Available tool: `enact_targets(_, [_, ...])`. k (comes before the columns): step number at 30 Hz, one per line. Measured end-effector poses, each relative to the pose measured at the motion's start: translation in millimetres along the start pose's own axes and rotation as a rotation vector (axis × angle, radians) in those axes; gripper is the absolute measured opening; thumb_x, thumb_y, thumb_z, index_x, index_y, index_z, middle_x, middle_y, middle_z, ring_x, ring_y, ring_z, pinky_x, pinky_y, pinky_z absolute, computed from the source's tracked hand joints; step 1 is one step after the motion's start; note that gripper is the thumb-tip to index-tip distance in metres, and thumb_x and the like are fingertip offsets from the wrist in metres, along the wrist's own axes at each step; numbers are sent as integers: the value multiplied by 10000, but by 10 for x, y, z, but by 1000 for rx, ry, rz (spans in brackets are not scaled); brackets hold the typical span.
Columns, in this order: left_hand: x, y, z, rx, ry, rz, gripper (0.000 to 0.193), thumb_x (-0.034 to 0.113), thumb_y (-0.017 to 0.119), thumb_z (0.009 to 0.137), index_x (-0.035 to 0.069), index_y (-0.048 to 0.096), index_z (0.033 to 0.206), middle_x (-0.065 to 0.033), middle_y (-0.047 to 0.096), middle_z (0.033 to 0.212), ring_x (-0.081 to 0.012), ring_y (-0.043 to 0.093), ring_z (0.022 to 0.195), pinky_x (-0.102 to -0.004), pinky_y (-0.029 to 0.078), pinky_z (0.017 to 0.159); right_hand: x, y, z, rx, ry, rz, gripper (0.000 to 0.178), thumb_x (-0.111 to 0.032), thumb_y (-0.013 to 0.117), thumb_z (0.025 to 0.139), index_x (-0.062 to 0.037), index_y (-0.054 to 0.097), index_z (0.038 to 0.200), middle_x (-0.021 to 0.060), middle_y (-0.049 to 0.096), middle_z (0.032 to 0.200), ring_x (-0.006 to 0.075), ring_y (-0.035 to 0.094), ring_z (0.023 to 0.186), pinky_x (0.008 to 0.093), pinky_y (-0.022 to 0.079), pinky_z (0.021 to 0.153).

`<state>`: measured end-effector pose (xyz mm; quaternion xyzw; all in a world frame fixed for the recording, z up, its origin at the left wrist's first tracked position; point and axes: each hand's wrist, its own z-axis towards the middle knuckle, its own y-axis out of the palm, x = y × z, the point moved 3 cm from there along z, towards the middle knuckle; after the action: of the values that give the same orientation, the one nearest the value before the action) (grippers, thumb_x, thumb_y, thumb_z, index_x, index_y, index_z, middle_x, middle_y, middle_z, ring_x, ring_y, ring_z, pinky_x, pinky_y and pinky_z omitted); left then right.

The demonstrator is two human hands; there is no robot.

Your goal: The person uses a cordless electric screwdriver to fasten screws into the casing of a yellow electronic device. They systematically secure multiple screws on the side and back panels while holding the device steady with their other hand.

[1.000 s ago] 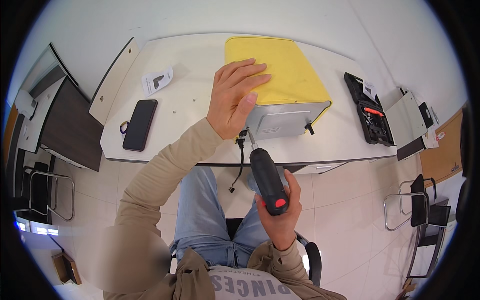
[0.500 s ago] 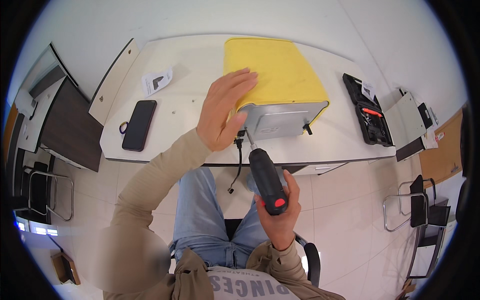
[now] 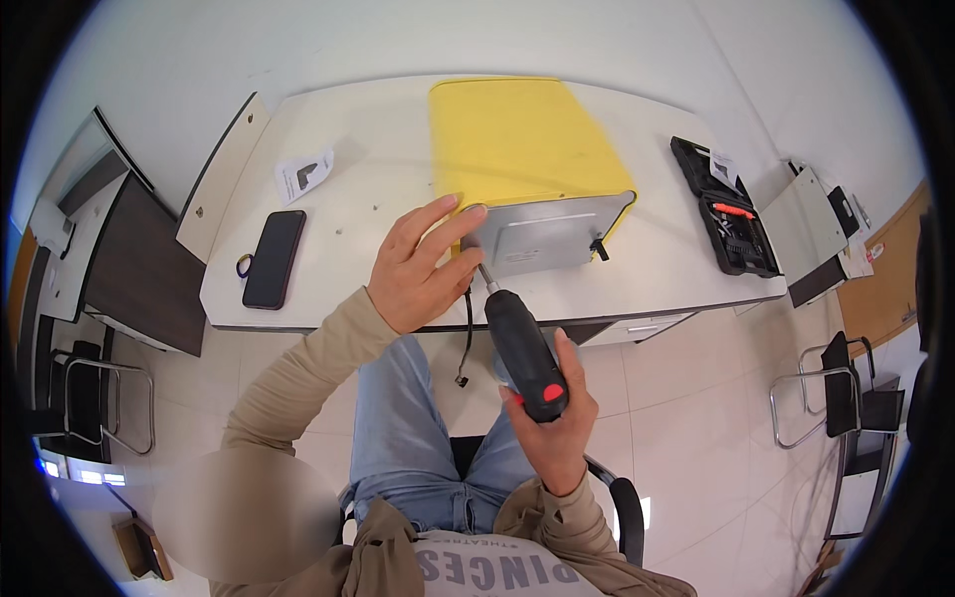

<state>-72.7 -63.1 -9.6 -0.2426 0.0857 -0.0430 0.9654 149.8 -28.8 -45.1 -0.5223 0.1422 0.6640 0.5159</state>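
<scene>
A yellow box-shaped appliance [image 3: 527,139] lies on the white table, its grey metal panel [image 3: 544,237] facing me. At the panel's left corner rests my left hand [image 3: 423,264], fingers apart, the fingertips on the edge and the thumb low beside the bit. My right hand [image 3: 557,433] is closed round a black cordless screwdriver [image 3: 524,348] with a red button. Its silver bit points up at that corner; the tip is partly hidden by my left thumb, so contact cannot be made out. A black cord [image 3: 468,338] hangs from below that corner over the table edge.
A phone [image 3: 274,261] and a dark ring [image 3: 244,265] lie on the left of the table, near a printed paper slip [image 3: 304,176]. At the right is an opened black tool case [image 3: 736,234] with an orange-handled tool [image 3: 733,211]. Chairs [image 3: 826,393] stand on the floor.
My left hand has slid down from the yellow top to the panel's left corner, its fingers now beside the bit. The appliance appears slightly further left; the screwdriver stays in my right hand.
</scene>
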Motion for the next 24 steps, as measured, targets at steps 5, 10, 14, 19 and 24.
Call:
enact_targets(5, [-16, 1, -2, -25, 15, 27, 292, 24, 807, 645, 107, 686, 898, -81, 548, 1336, -348, 461, 1268, -407, 478, 968, -7, -28, -12, 4, 3, 31, 789, 46, 785, 711, 2, 435, 1417, 169, 649, 1124, 206, 664, 981, 290, 523, 837])
enact_targets(10, [-18, -10, 3, -27, 39, 42, 283, 26, 809, 644, 98, 685, 888, -84, 554, 1331, -344, 464, 1262, -403, 477, 961, -19, -75, -35, 23, -22, 43, 787, 48, 784, 709, -3, 439, 1415, 164, 646, 1124, 198, 671, 953, 286, 535, 817])
enact_targets(14, [-13, 15, -10, -12, 44, 43, 275, 32, 811, 644, 91, 683, 879, -84, 560, 1322, -337, 468, 1254, -401, 476, 952, -10, -122, -77, 48, 11, 80, 776, 34, 793, 708, -2, 453, 1404, 176, 650, 1118, 208, 680, 925, 294, 544, 784])
enact_targets(19, [-21, 39, -34, 6, 27, 23, 261, 36, 813, 643, 92, 684, 863, -82, 565, 1311, -329, 470, 1251, -400, 471, 953, -3, -146, -100, 56, 56, 87, 754, -2, 813, 711, 4, 477, 1386, 198, 660, 1113, 247, 690, 921, 315, 541, 789])
enact_targets(24, [-26, 49, -37, 14, 32, 35, 252, 41, 820, 649, 92, 688, 857, -85, 567, 1304, -329, 473, 1252, -401, 466, 962, 3, -100, -81, 26, 18, 60, 754, 30, 793, 709, -3, 468, 1389, 173, 648, 1115, 213, 675, 927, 297, 536, 797])
